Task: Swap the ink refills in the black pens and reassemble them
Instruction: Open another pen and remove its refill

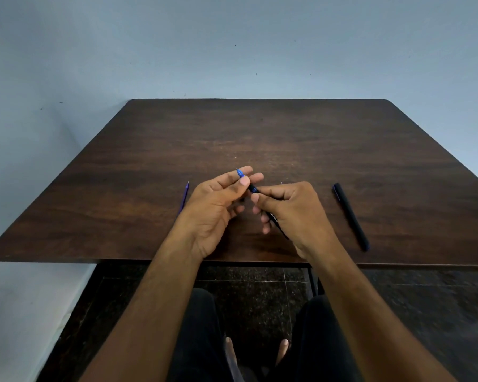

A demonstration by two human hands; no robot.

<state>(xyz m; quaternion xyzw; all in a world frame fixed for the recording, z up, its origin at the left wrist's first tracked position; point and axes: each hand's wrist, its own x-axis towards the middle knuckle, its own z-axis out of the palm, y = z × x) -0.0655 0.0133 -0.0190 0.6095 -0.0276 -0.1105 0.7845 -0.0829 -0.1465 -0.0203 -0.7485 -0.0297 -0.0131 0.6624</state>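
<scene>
Black plastic pen barrel [271, 215] sits gripped in the right hand [293, 213] above the dark wooden table [260, 133]; left hand [218, 205] fingertips pinch its blue tip section [240, 173] (a loose purple refill [184, 198] lies left, a second black pen [351, 216] right).

A dark brown wooden table [260, 139] with rounded corners fills the middle of the view, its far edge set against a plain pale blue-grey wall [232, 45]. The wall carries a few small dark specks and turns a corner at the left. Under the table's near edge runs a black metal frame [313, 279]. The floor [260, 296] is dark speckled stone tile with thin pale joints. Light is soft and even.
</scene>
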